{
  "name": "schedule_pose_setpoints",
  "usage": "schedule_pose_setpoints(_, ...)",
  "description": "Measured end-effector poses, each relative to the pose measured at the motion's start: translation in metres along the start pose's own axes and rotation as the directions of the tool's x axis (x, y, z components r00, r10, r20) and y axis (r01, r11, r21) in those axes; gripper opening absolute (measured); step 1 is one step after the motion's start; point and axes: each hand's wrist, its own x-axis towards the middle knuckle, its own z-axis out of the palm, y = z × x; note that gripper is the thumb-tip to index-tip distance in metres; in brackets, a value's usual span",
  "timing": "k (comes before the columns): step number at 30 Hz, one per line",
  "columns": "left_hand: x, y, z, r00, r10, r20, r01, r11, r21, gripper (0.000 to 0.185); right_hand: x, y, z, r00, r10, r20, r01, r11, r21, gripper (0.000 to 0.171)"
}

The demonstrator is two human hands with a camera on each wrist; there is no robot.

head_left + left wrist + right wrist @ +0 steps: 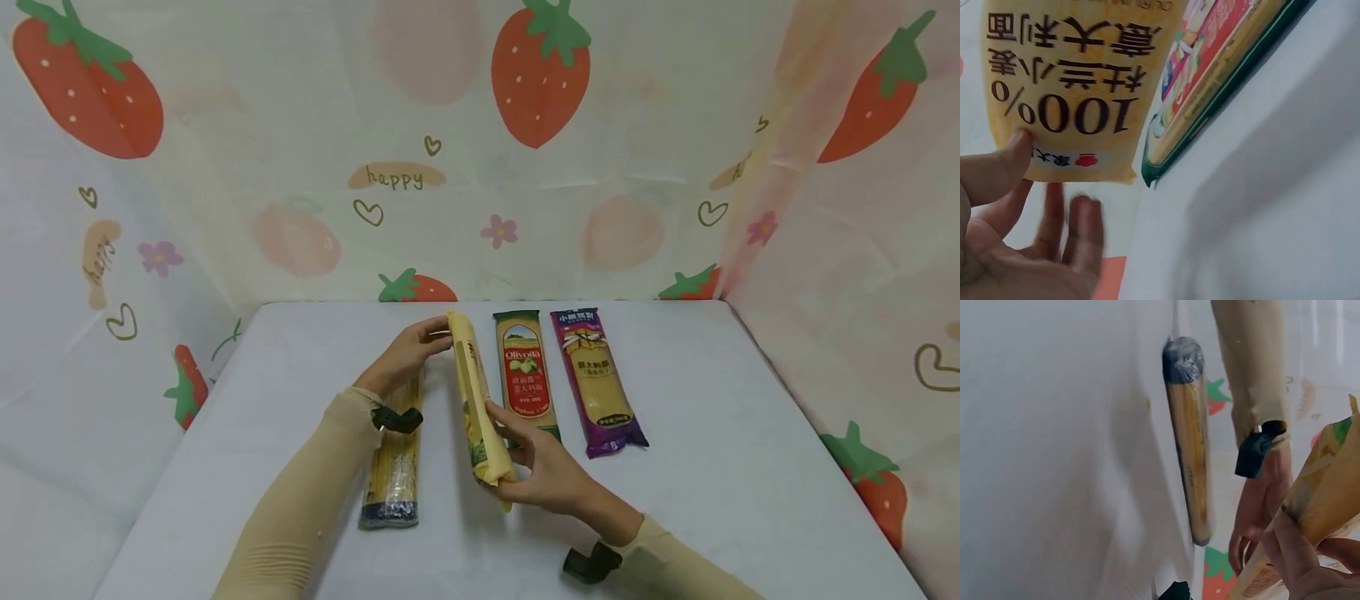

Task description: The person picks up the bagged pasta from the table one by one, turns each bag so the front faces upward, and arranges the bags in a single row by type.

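Observation:
A yellow pasta pack (477, 408) is held up on edge over the white table, tilted, with its printed face turned towards the left hand. My left hand (402, 357) pinches its far end, the thumb on the lettering in the left wrist view while several fingers spread loose behind. The near end is gripped by my right hand (551, 473), fingers and thumb around the wrapper (1325, 487). Beneath the left wrist lies a clear pasta pack (393, 471) with dark blue ends, its far part hidden by the hand.
A green and red pasta pack (527, 379) lies just right of the held one, its lower part overlapped by the right hand. Farther right is a purple pasta pack (600, 383). Strawberry-printed cloth (480, 233) walls the white table (712, 467) at the back and sides.

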Motion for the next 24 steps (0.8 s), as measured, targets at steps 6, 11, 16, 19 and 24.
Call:
schedule_pose_setpoints(6, -0.0026, -0.0020, 0.0000, 0.998, -0.041, 0.047, 0.045, 0.995, -0.091, 0.057, 0.0012, -0.0013, 0.0010, 1.000, 0.010, -0.029, -0.008, 0.995, 0.097, 0.099)
schedule_pose_setpoints(11, -0.0043, -0.0037, 0.0034, 0.992, -0.083, 0.095, 0.099, 0.980, -0.172, 0.055, 0.0023, -0.0033, 0.0002, 0.997, 0.033, -0.065, -0.020, 0.982, 0.186, 0.095)
schedule_pose_setpoints(16, -0.0060, -0.0032, 0.0065, 0.992, -0.094, 0.080, 0.109, 0.971, -0.210, 0.051, 0.0021, -0.0038, 0.0004, 0.992, 0.089, -0.088, -0.071, 0.980, 0.183, 0.093)
schedule_pose_setpoints(19, -0.0059, -0.0041, 0.0072, 0.995, -0.081, 0.052, 0.090, 0.973, -0.212, 0.051, 0.0026, -0.0038, 0.0000, 0.991, 0.095, -0.091, -0.080, 0.984, 0.157, 0.091)
schedule_pose_setpoints(24, -0.0049, -0.0082, 0.0076, 0.997, -0.075, -0.005, 0.073, 0.980, -0.183, 0.055, 0.0042, -0.0051, -0.0038, 0.994, 0.074, -0.075, -0.065, 0.992, 0.110, 0.083)
